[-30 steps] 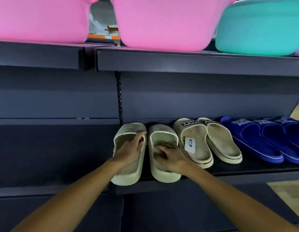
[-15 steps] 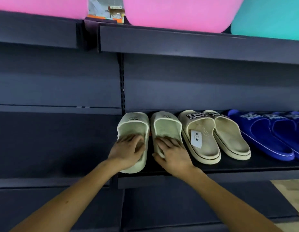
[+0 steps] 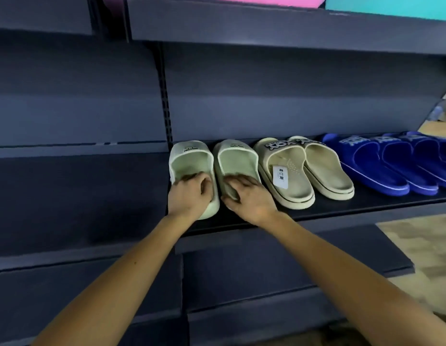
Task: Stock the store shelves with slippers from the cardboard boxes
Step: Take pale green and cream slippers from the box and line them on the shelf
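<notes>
The left hand (image 3: 189,196) curls its fingers over the left green slipper's (image 3: 192,159) heel. The right hand (image 3: 251,199) grips the right green slipper (image 3: 235,159), fingers together on its footbed, thumb round its edge. Both slippers lie on the shelf (image 3: 366,207), at 9 o'clock of the beige pair (image 3: 321,168).

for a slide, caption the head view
Left hand and right hand rest on two pale green slippers on the shelf beside beige slippers and blue slippers.
</notes>
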Tool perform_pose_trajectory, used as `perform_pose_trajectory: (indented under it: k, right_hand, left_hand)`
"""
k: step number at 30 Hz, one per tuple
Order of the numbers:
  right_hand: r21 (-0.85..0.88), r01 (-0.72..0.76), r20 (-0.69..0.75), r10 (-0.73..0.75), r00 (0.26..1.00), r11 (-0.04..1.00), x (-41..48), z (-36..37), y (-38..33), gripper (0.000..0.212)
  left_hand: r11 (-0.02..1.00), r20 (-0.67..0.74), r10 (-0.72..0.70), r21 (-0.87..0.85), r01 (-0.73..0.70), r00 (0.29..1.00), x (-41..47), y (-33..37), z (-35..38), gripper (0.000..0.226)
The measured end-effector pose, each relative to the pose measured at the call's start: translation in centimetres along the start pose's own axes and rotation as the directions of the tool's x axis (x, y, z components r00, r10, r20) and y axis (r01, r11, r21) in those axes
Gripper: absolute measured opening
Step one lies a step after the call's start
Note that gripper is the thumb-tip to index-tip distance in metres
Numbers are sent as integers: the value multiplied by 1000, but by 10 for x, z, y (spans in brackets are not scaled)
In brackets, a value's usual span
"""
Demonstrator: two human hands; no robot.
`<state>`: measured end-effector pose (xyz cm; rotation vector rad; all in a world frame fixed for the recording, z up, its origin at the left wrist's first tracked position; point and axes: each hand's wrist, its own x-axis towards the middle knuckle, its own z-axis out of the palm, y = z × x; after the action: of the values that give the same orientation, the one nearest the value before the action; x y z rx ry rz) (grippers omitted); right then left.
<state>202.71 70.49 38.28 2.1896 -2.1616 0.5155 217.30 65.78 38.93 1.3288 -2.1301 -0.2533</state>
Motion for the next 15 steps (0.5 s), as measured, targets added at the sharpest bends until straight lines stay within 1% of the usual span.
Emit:
perform_pose_trajectory:
  k: [2,4,6,8,10,12,13,15]
  right_hand:
    - [81,-53,3,52,999,995,-8,-2,2,51]
    - [199,-103,-56,116,992,975,-23,-6,1,45]
    - [335,-174,-93,217,972,926,-42,-11,1,41]
    - [423,-237,-125,315,941,875,-65,-14,5,35]
    - [453,-245,-155,347,925,857,-89,-16,11,33]
    - [427,-244,-174,344,923,871,-118,-18,20,36]
    - [391,-264,-172,352,920,882,-133,-19,28,38]
    - [327,-353,-153,418,896,877,-167,-23,49,39]
  left_hand:
    - [987,-83,158,44,-155,984,-8,2,1,31]
    - [953,-131,304,44,-300,944,-18,8,6,29]
    - [922,-116,384,-2,-387,916,-29,20,14,27]
    - [888,-81,446,-83,-452,891,-42,35,22,27]
    - [844,-44,511,-163,-511,858,-55,51,33,26]
    - [802,-5,567,-222,-554,823,-70,68,44,26]
    - [788,14,587,-240,-567,809,-78,76,50,26]
    - [780,52,597,-273,-563,801,-94,93,61,26]
